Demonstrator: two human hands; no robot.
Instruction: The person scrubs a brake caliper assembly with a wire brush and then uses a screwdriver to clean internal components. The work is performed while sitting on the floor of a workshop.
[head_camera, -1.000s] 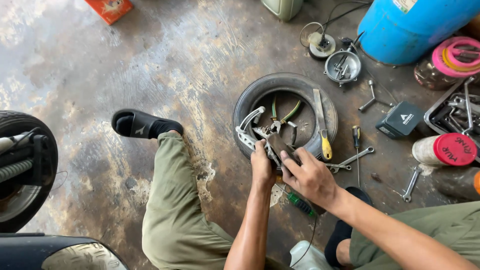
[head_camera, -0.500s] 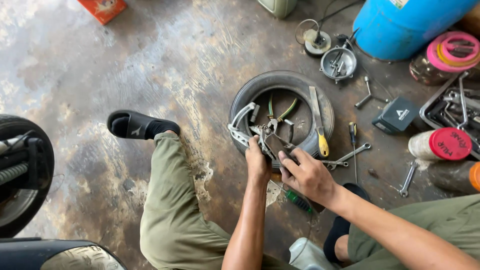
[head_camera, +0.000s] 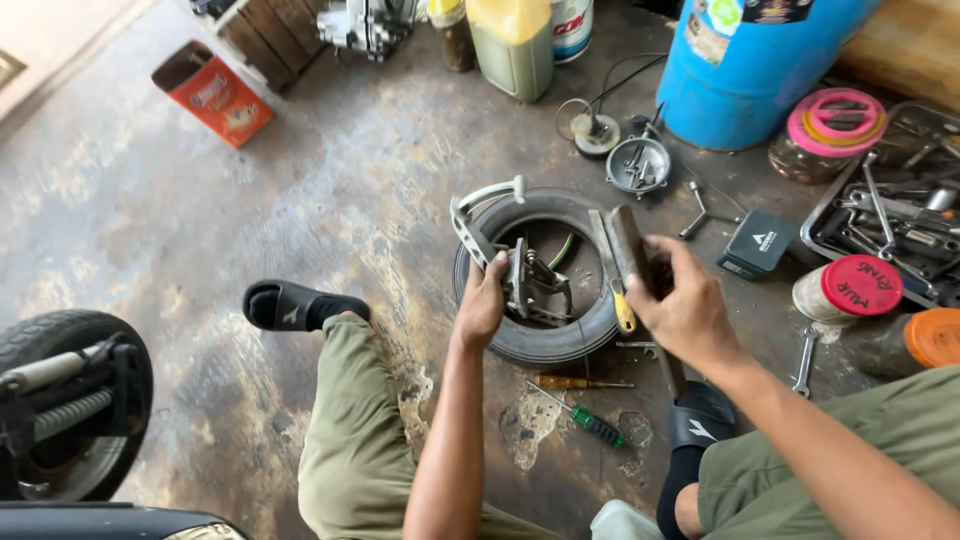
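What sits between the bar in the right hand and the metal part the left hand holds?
Nothing visible. The right hand holds the bar beside the metal part gripped by the left hand, with open space over the tyre.

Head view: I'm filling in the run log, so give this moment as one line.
left hand: grips metal part over tyre | right hand: holds flat bar | floor: screwdrivers

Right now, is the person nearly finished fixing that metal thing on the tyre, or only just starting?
Somewhere in the middle, it looks like. Done: the metal part lies on the small tyre with tools set out, like the screwdrivers on the floor. In hand: the left hand steadies the part while the right hand lifts a flat metal bar. Left: the part sits loose, joined to nothing.
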